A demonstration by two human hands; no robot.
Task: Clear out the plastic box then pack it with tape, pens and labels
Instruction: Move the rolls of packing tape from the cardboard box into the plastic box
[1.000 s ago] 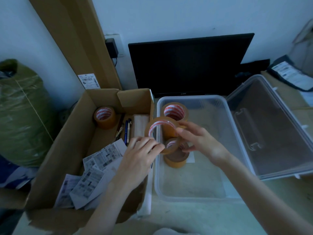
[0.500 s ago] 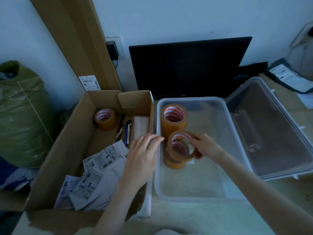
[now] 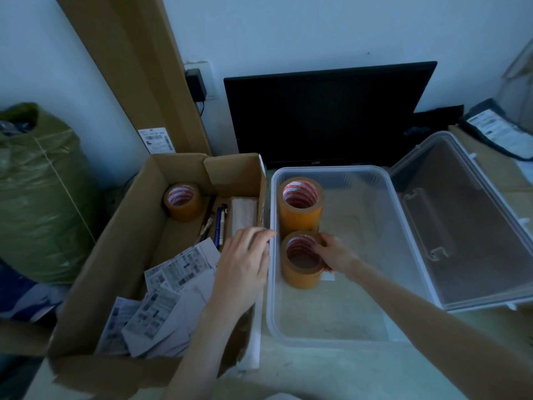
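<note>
My right hand (image 3: 331,254) is pinched on the top tape roll (image 3: 302,251) stacked at the plastic box's (image 3: 326,336) left wall, so I seat it square before letting go, while my left hand (image 3: 245,261), fingers loosely spread, hovers empty over the cardboard box (image 3: 95,284).

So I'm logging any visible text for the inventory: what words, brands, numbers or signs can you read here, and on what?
None can be read.
Shipping labels in the cardboard box: barcodes and print, too small.
Sticker on the leaning cardboard: number and barcode, blurred.
Monitor: logo on lower bezel, too small.
Labelled black parcel at far right: blurred.
Tape rolls: red-white core pattern, no legible words.
</note>
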